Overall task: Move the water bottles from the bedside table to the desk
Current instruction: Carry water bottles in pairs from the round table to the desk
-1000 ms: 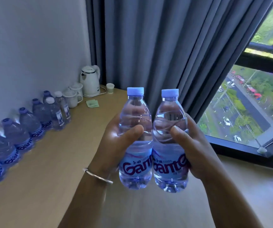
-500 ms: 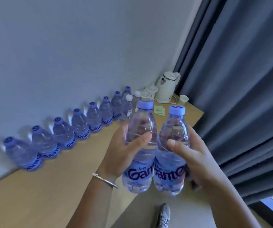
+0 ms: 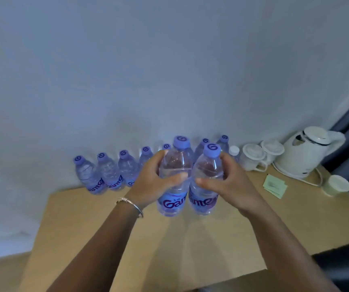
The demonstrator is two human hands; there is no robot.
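1. At about nine o'clock from the centre of the view, a row of water bottles [image 3: 104, 173] stands upright against the wall [image 3: 148, 70] on the wooden desk [image 3: 190, 245], purple caps up. We count at least four in plain sight, and more caps show behind our hands. We judge these as already delivered.
2. Just left of centre, our left hand [image 3: 154, 182] wraps the left bottle [image 3: 174, 184] at its shoulder, thumb across the front and fingers round the back, a firm hold. A bracelet [image 3: 130, 205] sits on that wrist.
3. Just right of centre, our right hand [image 3: 230, 184] grips the right bottle [image 3: 206, 182] the same way. The two bottles are upright and side by side, touching or nearly so.
4. Both carried bottles hang over the desk, in front of the row. Whether their bases rest on the wood we cannot tell.
5. Towards two o'clock stand two lidded white cups [image 3: 253, 159], then a white kettle [image 3: 308, 152], with a green paper packet [image 3: 274, 186] and a paper cup [image 3: 336, 185] at about three o'clock.
6. Our reading: the task is well along. This pair needs setting down, likely in line with the row. The bedside table is out of view, so we cannot say how many bottles remain there.
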